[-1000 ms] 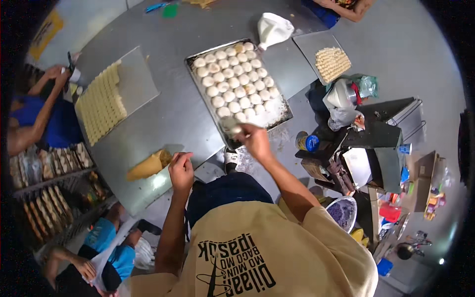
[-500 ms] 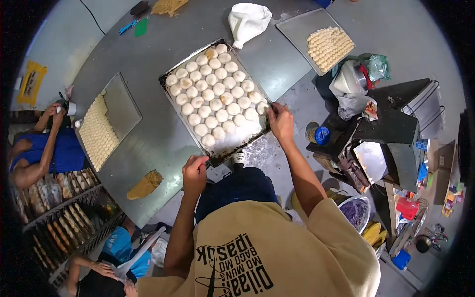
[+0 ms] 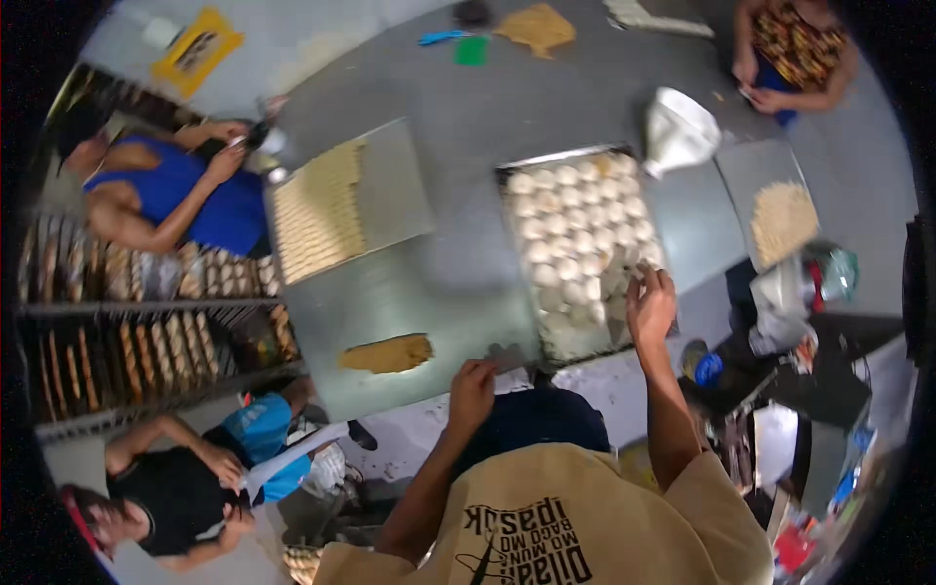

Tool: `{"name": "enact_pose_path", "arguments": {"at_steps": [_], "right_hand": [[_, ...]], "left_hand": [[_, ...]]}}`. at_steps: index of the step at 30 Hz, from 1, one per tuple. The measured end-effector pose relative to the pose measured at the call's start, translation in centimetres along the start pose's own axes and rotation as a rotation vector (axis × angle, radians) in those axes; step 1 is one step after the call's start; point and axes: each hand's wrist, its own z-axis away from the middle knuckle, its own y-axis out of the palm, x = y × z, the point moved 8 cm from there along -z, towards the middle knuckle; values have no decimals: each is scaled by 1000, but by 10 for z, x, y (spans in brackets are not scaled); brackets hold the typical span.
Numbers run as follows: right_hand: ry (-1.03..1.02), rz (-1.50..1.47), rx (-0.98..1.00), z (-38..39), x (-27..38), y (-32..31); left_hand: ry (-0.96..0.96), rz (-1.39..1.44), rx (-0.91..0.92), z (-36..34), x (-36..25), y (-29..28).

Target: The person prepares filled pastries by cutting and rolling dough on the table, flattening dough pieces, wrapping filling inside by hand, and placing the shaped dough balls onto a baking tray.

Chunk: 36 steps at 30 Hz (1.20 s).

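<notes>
Tray [image 3: 577,344] of pale dough rounds [image 3: 582,216]: likely soft, easily dented; lift by stiff rim [image 3: 564,157].
Right hand [image 3: 650,302] over tray, left hand [image 3: 473,392] apart; both curled, grip unclear.

One desk [image 3: 453,127]. Three trays [image 3: 395,185]. Dozens of round white dough pieces [image 3: 573,224], too blurred for an exact count. One white bag [image 3: 682,136], two crumpled tan pieces [image 3: 388,353], one green square [image 3: 471,51]. The wearer's left hand [image 3: 475,387] and right hand [image 3: 651,302]: two. Three other people [image 3: 185,190].
</notes>
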Motion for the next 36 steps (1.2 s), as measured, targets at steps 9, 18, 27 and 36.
{"name": "enact_pose_path", "arguments": {"at_steps": [9, 18, 27, 36], "right_hand": [[-642, -399, 263, 21, 367, 219], [-883, -234, 14, -58, 568, 382], [-377, -701, 552, -36, 528, 382], [-715, -859, 493, 116, 480, 97]], "left_hand": [[-83, 180, -187, 9, 44, -150], [-196, 127, -416, 58, 135, -286], [-298, 303, -392, 62, 186, -307], [-430, 1186, -184, -66, 49, -289]]}}
